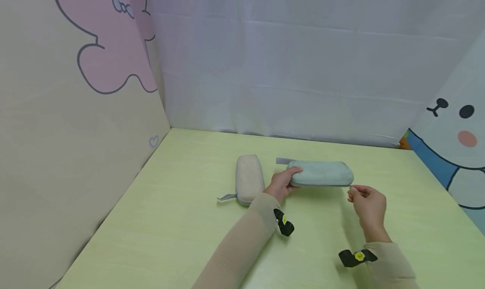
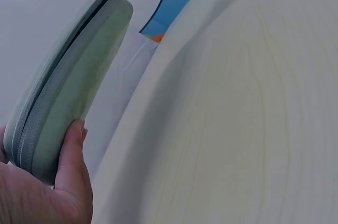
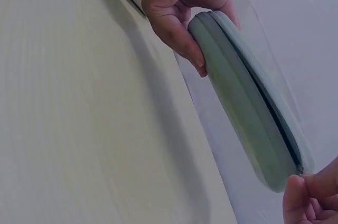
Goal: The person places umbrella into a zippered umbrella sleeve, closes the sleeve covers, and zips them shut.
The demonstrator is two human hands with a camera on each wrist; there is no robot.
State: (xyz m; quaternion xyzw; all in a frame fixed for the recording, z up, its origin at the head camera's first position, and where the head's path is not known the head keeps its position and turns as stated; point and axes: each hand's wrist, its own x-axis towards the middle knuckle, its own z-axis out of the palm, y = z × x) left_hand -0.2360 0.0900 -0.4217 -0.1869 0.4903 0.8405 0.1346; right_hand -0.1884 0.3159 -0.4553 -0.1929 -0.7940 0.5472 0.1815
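My left hand (image 1: 281, 184) grips one end of a mint-green zippered pencil case (image 1: 322, 173), thumb on top and fingers below, holding it above the table. In the left wrist view the case's zipper (image 2: 58, 71) runs along the side facing me, with a dark gap where it is undone. My right hand (image 1: 369, 207) pinches the small zipper pull (image 3: 300, 170) at the case's other end. A beige pencil case (image 1: 250, 177) with a grey strap lies on the table just left of my left hand.
The pale yellow-green table (image 1: 182, 238) meets a white cloth backdrop (image 1: 295, 70) at its far edge. Printed cloth panels stand at both sides, with a pink figure (image 1: 110, 40) on the left and a white cartoon face (image 1: 462, 124) on the right.
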